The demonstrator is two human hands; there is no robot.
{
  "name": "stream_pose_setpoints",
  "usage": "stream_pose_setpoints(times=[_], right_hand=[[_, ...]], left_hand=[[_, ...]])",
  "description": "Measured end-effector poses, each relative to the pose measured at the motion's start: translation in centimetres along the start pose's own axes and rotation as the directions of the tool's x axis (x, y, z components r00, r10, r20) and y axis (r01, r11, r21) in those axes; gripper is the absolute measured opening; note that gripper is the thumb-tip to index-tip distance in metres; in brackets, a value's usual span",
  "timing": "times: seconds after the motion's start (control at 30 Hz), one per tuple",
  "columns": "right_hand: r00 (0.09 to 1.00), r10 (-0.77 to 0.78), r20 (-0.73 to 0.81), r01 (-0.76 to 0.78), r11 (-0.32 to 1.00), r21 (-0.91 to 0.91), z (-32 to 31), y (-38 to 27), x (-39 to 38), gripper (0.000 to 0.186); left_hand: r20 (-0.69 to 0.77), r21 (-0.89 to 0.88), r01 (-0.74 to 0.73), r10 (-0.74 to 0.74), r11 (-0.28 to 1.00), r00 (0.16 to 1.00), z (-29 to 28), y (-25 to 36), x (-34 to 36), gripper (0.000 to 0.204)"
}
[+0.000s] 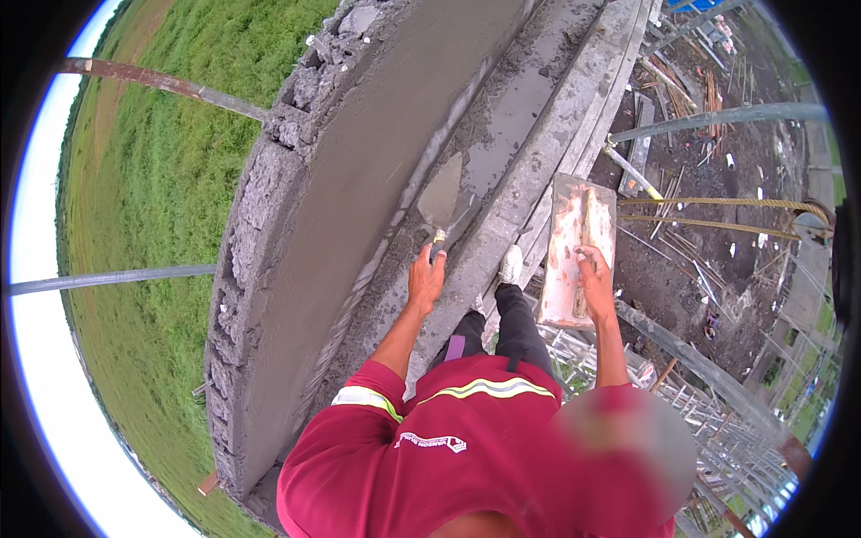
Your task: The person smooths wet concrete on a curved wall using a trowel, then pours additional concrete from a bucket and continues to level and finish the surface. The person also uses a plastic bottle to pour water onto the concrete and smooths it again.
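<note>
My left hand (pixel 425 280) is closed round the handle of a pointed trowel (pixel 440 192), whose blade points away from me above the wet ledge. In my right hand (pixel 594 274) is a wooden float (pixel 564 235), gripped by the rough wooden bar along its upper face. Pale and reddish smears mark the board. To my left stands a low wall with a smooth grey mortar face (pixel 359 179). The trowel blade seems apart from that face.
Rough broken concrete tops the wall (pixel 265 184), with grass beyond. Wooden planks (pixel 556 125) run beside the ledge under my feet. On the right are scaffold pipes (pixel 717 121), yellow ropes (pixel 717 204) on a pulley, and a drop to muddy ground with scattered timber.
</note>
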State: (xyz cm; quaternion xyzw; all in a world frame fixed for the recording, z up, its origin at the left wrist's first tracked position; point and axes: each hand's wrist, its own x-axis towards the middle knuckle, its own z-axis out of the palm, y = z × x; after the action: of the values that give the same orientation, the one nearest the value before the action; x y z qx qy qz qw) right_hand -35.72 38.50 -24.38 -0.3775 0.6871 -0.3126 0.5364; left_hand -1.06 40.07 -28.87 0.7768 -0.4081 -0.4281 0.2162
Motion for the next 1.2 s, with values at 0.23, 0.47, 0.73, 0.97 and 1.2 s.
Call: stream_pose_setpoints(times=[0.23,0.47,0.73,0.97,1.2], right_hand=[[0.995,-0.087,-0.051,0.080,0.990,-0.119,5.2,-1.9,-0.7,0.054],[0.991,0.122,-0.063,-0.101,0.960,0.262,1.4,-0.2,0.0,0.039],[0.973,0.128,-0.190,-0.081,0.968,0.239,-6.6,2.0,1.4,0.036],[0.970,0.181,-0.159,-0.121,0.937,0.327,-13.1,-1.0,7.9,0.038],[0.972,0.084,-0.219,-0.004,0.939,0.343,-18.7,-5.4,16.4,0.034]], left_hand=[[0.249,-0.293,-0.429,0.501,0.855,0.829,7.1,12.0,-4.5,0.053],[0.201,-0.356,-0.446,0.534,0.821,0.821,3.7,5.3,-1.9,0.052],[0.157,0.109,-0.512,0.494,0.852,0.855,7.8,1.5,3.6,0.067],[0.208,0.276,-0.455,0.410,0.847,0.888,16.0,11.8,13.0,0.102],[0.275,0.346,-0.311,0.221,0.885,0.936,17.1,13.2,13.6,0.113]])
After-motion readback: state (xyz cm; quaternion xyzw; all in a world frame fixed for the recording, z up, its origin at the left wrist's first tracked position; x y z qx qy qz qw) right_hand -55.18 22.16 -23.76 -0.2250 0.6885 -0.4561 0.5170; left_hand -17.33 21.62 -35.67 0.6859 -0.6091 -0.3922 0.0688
